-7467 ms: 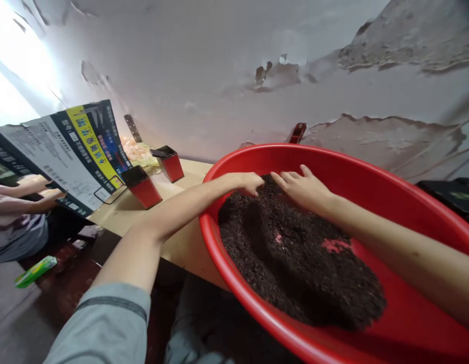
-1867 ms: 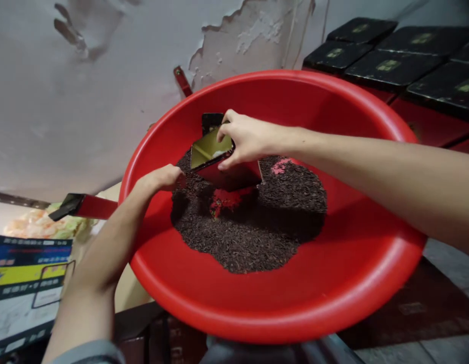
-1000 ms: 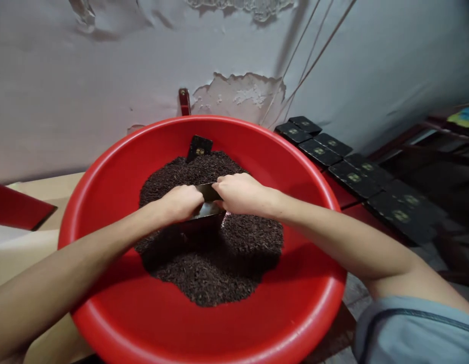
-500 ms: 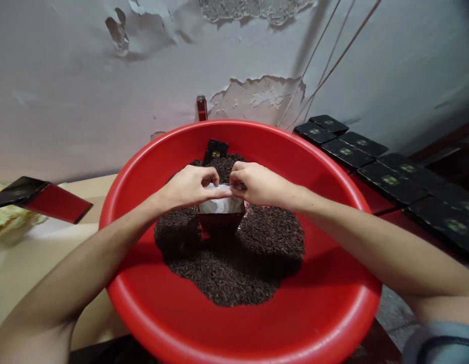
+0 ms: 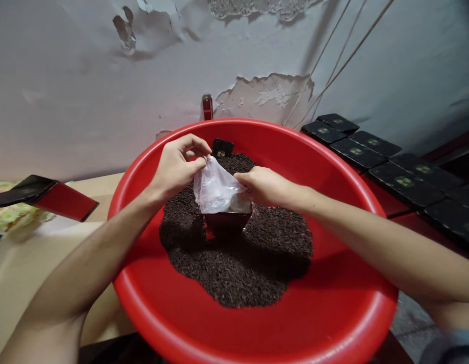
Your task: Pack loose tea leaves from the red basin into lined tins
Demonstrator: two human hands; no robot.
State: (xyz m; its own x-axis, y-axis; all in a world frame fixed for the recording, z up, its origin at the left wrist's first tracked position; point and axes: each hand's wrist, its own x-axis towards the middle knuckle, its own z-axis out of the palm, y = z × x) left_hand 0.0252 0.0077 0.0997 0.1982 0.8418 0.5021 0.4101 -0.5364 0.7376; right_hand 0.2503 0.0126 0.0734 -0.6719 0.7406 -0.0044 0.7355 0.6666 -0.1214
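Observation:
A clear plastic bag (image 5: 218,188) rises out of a dark red tin (image 5: 227,222) that stands in a heap of dark loose tea leaves (image 5: 242,278). My left hand (image 5: 181,164) pinches the bag's upper corner and holds it up above the tin. On the other side, my right hand (image 5: 266,185) is closed at the bag's right edge, close to the tin's rim; its fingertips are partly hidden. The heap lies in a wide red basin (image 5: 253,336). Behind the tin, a black lid (image 5: 222,147) with a gold mark leans on the leaves.
Several red tins with black lids (image 5: 404,182) stand in rows at the right. An open red tin (image 5: 67,197) lies tilted on the cardboard (image 5: 17,283) at the left. Behind the basin is a peeling wall (image 5: 86,101) with another small red tin (image 5: 207,107) before it.
My left hand has moved up and left, pulling the bag's corner up out of the tin. My right hand has shifted slightly right, and the hands are farther apart.

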